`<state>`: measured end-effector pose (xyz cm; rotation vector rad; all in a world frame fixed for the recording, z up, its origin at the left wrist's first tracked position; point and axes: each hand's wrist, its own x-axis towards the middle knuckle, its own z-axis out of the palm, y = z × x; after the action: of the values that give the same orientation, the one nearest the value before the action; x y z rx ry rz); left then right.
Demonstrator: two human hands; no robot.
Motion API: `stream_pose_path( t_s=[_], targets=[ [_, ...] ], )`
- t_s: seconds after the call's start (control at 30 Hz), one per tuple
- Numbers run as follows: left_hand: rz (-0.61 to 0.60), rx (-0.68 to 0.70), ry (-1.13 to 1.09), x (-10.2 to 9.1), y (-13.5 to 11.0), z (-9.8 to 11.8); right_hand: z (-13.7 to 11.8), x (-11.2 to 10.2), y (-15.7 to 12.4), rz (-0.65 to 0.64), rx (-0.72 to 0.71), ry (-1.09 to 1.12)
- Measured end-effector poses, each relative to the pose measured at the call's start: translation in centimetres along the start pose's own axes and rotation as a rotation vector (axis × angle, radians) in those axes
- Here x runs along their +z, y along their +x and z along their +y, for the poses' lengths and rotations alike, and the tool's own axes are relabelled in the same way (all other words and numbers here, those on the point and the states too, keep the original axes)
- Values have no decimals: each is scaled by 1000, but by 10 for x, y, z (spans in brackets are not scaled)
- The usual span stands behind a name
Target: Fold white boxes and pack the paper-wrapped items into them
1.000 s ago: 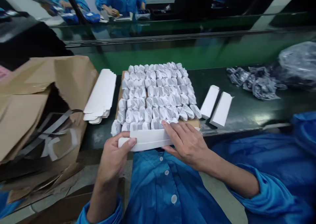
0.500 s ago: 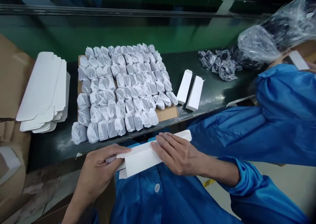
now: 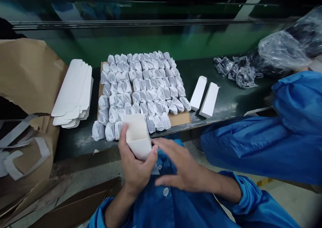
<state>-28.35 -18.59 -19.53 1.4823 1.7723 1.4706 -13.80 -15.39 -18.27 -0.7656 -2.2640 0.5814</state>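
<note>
My left hand (image 3: pixel 134 166) is wrapped round a small white cardboard box (image 3: pixel 138 135), held upright with its open end and flap facing up. My right hand (image 3: pixel 177 169) sits just to the right of the box, fingers spread, fingertips at its lower edge. Right behind the box, several white paper-wrapped packets (image 3: pixel 142 90) lie in rows on a brown cardboard sheet (image 3: pixel 179 119) on the dark workbench (image 3: pixel 226 100).
A stack of flat white box blanks (image 3: pixel 72 95) lies left of the packets. Two formed white boxes (image 3: pixel 205 95) lie to their right. Plastic-wrapped dark parts (image 3: pixel 238 72) and a large plastic bag (image 3: pixel 284 50) are at the far right. An open brown carton (image 3: pixel 27 87) stands left. A blue-clad person (image 3: pixel 276 137) is on my right.
The white box, held flat and lengthwise between both hands before, now stands upright and opened out in my left hand. My right hand has come off it and spread.
</note>
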Motion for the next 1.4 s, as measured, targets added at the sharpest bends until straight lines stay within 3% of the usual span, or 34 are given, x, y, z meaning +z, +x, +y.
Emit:
stream_pose_path(
  t_s=[0.07, 0.13, 0.2, 0.27, 0.4, 0.5, 0.57, 0.63, 0.77, 0.87, 1.0, 1.17, 1.4],
  targets=[
    [-45, 29, 17, -5, 5, -6, 3, -7, 9, 80, 53, 100],
    [-48, 102, 32, -10, 8, -11, 10, -13, 20, 132, -3, 90],
    [-53, 166, 76, -14, 9, -14, 16, -16, 29, 62, -98, 107],
    [-99, 165, 66, -17, 10, -16, 23, -20, 38, 17, -74, 239],
    [-222, 97, -3, -20, 11, -16, 33, -28, 57, 154, 352, 698],
    [-229, 141, 108, -20, 12, -16, 34, -26, 71, -21, 543, 933],
    [-197, 165, 183, -18, 12, -16, 31, -23, 76, -144, 529, 964],
    [-148, 177, 207, -15, 13, -17, 28, -21, 75, -180, 482, 935],
    [-8, 317, 114, -9, 12, -18, 19, -20, 67, -166, 388, 784],
    [55, 390, 109, -9, 8, -21, 14, -18, 61, -95, 222, 640],
    [-54, 405, 209, -16, 3, -24, 15, -13, 52, -49, 14, 561],
    [-152, 391, 265, -21, 4, -20, 19, -6, 45, -1, 171, 766],
    [-226, 365, 235, -18, 4, -20, 14, -9, 39, 98, 126, 517]
  ],
)
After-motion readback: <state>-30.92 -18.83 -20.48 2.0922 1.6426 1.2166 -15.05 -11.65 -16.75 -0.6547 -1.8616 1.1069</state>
